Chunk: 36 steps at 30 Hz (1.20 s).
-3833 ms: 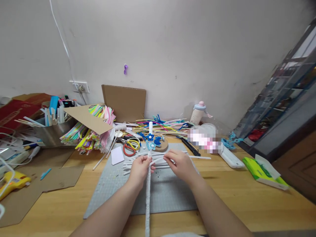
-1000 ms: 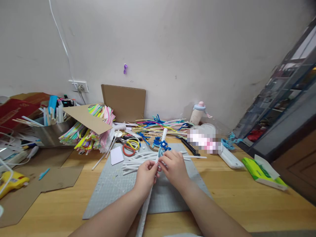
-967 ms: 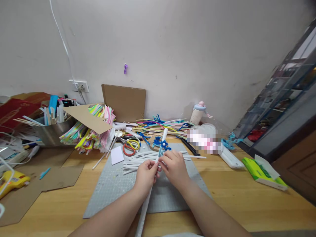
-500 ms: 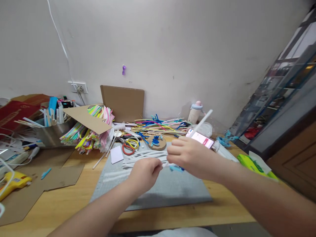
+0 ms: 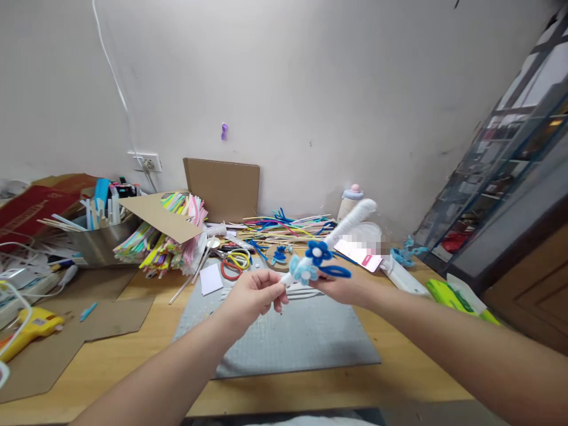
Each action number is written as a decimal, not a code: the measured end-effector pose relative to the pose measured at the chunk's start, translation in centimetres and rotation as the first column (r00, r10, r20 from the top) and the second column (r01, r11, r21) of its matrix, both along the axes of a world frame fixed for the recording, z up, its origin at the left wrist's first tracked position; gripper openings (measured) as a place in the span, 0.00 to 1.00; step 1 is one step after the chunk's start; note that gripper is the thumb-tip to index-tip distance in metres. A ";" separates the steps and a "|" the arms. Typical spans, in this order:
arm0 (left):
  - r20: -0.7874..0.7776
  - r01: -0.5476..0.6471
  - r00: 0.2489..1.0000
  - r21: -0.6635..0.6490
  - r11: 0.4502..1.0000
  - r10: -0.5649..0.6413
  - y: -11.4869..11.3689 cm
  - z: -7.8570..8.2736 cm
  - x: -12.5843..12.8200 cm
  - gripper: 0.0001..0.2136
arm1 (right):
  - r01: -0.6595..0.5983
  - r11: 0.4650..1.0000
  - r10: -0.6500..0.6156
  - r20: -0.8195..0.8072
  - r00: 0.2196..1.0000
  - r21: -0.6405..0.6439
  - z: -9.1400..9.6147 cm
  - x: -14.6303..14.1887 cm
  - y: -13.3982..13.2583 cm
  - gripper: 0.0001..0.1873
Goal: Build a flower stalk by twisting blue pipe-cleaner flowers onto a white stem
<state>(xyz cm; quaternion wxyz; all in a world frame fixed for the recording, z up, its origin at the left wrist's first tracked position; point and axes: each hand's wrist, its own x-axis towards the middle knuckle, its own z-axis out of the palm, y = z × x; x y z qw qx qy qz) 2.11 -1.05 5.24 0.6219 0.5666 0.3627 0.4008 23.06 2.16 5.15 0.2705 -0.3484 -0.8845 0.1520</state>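
Above the grey mat [image 5: 302, 337], a white fuzzy pipe-cleaner stick [image 5: 352, 222] slants up to the right. A dark blue flower [image 5: 318, 252] and a pale light-blue flower [image 5: 304, 272] sit on its lower half, with a dark blue loop [image 5: 335, 271] jutting right. My left hand [image 5: 255, 294] pinches the stick's lower end between thumb and fingers. Closed at the stick beside the pale flower is my right hand [image 5: 344, 288], its fingertips mostly hidden behind the flowers. White pipe cleaners [image 5: 306, 292] lie on the mat beneath.
Scissors [image 5: 235, 264], white cards [image 5: 210, 279] and loose coloured pipe cleaners [image 5: 288, 223] lie behind the mat. A phone [image 5: 358, 253] and a bottle [image 5: 350, 200] stand to the right. Pipe-cleaner bundles [image 5: 164, 254] and a yellow glue gun [image 5: 33, 331] are at left.
The stick has turned, bringing both flowers and the loop into view. My right hand has shifted from over the stick to lower behind it; my left hand has moved slightly left.
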 end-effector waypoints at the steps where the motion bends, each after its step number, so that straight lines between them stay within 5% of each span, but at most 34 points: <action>1: 0.030 -0.028 0.999 -0.028 0.999 0.029 0.3 -0.2 0.0 0.10 | 0.010 1.000 -0.010 -0.016 1.000 -0.007 -0.7 -0.4 -0.3 0.10; 4: 0.085 -0.113 0.989 -0.083 0.990 0.120 1.3 -0.9 0.1 0.12 | 0.045 0.999 -0.046 -0.014 0.999 -0.008 -1.9 -1.5 -1.2 0.13; 8: -0.012 -0.269 0.963 -0.074 0.960 0.269 2.2 -1.8 0.0 0.11 | 0.110 0.982 -0.127 0.110 0.986 0.154 -2.0 -2.5 -2.5 0.12; 12: -0.227 -0.319 0.903 0.210 0.924 0.363 2.3 -2.4 -0.2 0.07 | 0.087 0.924 -0.207 0.297 0.932 0.373 -1.2 -3.1 -3.6 0.10; 16: -0.463 -0.133 0.720 0.640 0.757 0.518 1.5 -2.1 -0.6 0.06 | -0.034 0.854 -0.225 0.429 0.875 0.519 1.0 -3.3 -4.1 0.09; 19: -0.606 0.135 0.588 0.726 0.674 0.535 0.7 -1.6 -0.8 0.08 | -0.148 0.861 -0.137 0.501 0.854 0.487 3.7 -2.9 -3.1 0.09; 21: -0.670 0.294 0.565 0.709 0.641 0.482 0.3 -1.0 -0.9 0.09 | -0.225 0.886 -0.034 0.541 0.841 0.406 5.5 -2.6 -2.0 0.09; 24: -0.694 0.400 0.626 0.678 0.617 0.356 -0.2 0.1 -1.0 0.09 | -0.276 0.935 0.120 0.536 0.835 0.221 7.3 -2.3 -0.4 0.10; 27: -0.644 0.383 0.752 0.601 0.702 0.141 -0.4 1.1 -1.1 0.08 | -0.286 0.957 0.233 0.449 0.863 0.053 7.5 -2.0 0.1 0.09; 31: -0.504 0.371 0.846 0.322 0.871 -0.174 -0.4 1.1 -1.0 0.06 | -0.286 0.946 0.320 0.290 0.902 -0.153 6.5 -2.0 -0.1 0.10; 36: -0.190 0.428 0.890 0.034 0.903 -0.415 -0.5 0.2 -0.6 0.09 | -0.294 0.923 0.327 0.103 0.939 -0.248 4.8 -2.0 0.0 0.12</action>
